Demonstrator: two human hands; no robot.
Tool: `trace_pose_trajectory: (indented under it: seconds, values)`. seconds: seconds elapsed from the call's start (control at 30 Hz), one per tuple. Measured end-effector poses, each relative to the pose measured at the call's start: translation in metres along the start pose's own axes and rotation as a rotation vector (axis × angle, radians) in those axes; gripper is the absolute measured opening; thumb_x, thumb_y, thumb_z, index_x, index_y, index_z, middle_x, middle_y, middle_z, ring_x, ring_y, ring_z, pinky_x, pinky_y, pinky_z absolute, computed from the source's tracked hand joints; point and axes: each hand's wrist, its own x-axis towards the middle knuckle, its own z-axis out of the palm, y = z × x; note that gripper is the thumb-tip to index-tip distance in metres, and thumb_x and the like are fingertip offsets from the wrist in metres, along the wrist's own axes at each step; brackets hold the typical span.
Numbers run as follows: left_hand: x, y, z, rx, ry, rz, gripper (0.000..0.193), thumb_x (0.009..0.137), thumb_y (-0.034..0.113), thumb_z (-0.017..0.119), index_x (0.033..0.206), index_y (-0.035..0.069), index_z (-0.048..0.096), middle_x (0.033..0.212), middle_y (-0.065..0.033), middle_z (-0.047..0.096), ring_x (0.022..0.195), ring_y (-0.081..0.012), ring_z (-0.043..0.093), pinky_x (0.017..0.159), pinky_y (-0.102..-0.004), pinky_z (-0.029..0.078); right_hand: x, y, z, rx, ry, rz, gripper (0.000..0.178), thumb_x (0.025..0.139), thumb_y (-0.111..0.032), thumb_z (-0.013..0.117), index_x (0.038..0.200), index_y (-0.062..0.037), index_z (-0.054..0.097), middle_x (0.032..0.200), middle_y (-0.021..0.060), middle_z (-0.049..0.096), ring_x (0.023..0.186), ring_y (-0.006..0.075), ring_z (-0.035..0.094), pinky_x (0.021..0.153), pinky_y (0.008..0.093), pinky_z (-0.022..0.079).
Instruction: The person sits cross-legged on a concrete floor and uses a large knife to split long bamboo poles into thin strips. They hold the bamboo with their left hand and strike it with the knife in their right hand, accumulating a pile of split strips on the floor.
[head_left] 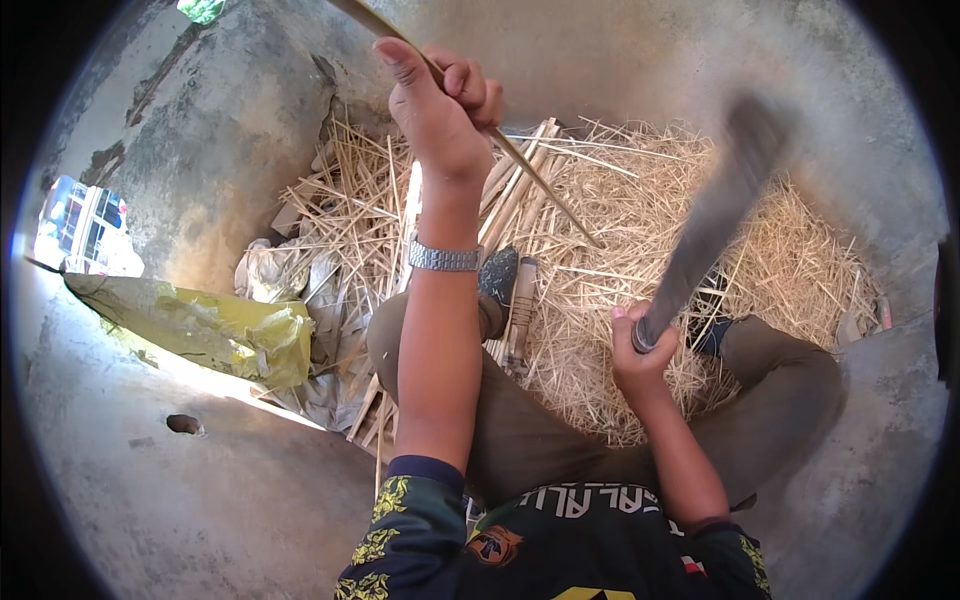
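Left hand (pixel 440 115) is clenched round a thin bamboo strip (pixel 530 170), held up and out in front; strip's long axis runs from upper left, past the fist, down-right to its tip in the straw pile (pixel 800 250). Right hand (pixel 640 355) grips the handle of a big knife (pixel 715 215), blade blurred, raised on the strip's right side, well apart from it; right hand's nearer the body

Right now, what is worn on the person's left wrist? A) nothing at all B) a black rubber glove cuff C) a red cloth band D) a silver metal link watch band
D: a silver metal link watch band circles the wrist below the left hand, which grips a long thin bamboo strip.
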Motion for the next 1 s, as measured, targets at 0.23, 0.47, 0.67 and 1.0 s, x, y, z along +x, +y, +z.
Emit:
trace_pose_trajectory:
  seconds: [0.23, 0.47, 0.67, 1.0]
  values:
    - [0.006, -0.005, 0.008, -0.029, 0.001, 0.028, 0.069, 0.091, 0.076, 0.042, 0.066, 0.013, 0.03, 0.054, 0.0052, 0.017, 0.045, -0.0093, 0.011, 0.043, -0.029, 0.01, -0.002, 0.11, -0.036, -0.249, -0.007, 1.068, 0.014, 0.08, -0.01, 0.067, 0.077, 0.0013, 0.059, 0.057, 0.0079, 0.055, 0.04, 0.0197, 0.053, 0.038, 0.0352, 0.042]
    - [-0.005, 0.016, 0.014, -0.007, -0.003, 0.039, 0.069, 0.091, 0.077, 0.042, 0.067, 0.013, 0.03, 0.055, 0.0057, 0.018, 0.047, -0.0087, 0.013, 0.044, -0.0285, 0.011, 0.015, 0.068, -0.027, -0.099, 0.061, 0.565, 0.022, 0.086, -0.01, 0.067, 0.071, -0.0063, 0.051, 0.056, -0.001, 0.048, 0.042, 0.0104, 0.043, 0.038, 0.0299, 0.034]
    - [-0.01, 0.0, 0.026, 0.043, -0.046, 0.082, 0.07, 0.09, 0.078, 0.041, 0.066, 0.013, 0.03, 0.055, 0.0056, 0.019, 0.047, -0.0083, 0.013, 0.044, -0.0276, 0.011, -0.016, 0.038, -0.001, -0.11, 0.014, 0.131, 0.029, 0.087, -0.011, 0.066, 0.062, -0.0052, 0.05, 0.056, 0.0005, 0.049, 0.05, 0.0102, 0.044, 0.049, 0.0322, 0.035]
    - [-0.007, 0.001, 0.014, 0.012, -0.072, 0.027, 0.07, 0.091, 0.078, 0.039, 0.067, 0.013, 0.033, 0.055, 0.005, 0.019, 0.046, -0.0086, 0.014, 0.044, -0.0287, 0.011, 0.01, 0.025, -0.023, -0.426, -0.303, 0.493, 0.025, 0.08, -0.021, 0.068, 0.067, -0.0008, 0.06, 0.055, 0.0064, 0.057, 0.047, 0.0193, 0.055, 0.049, 0.0361, 0.043]
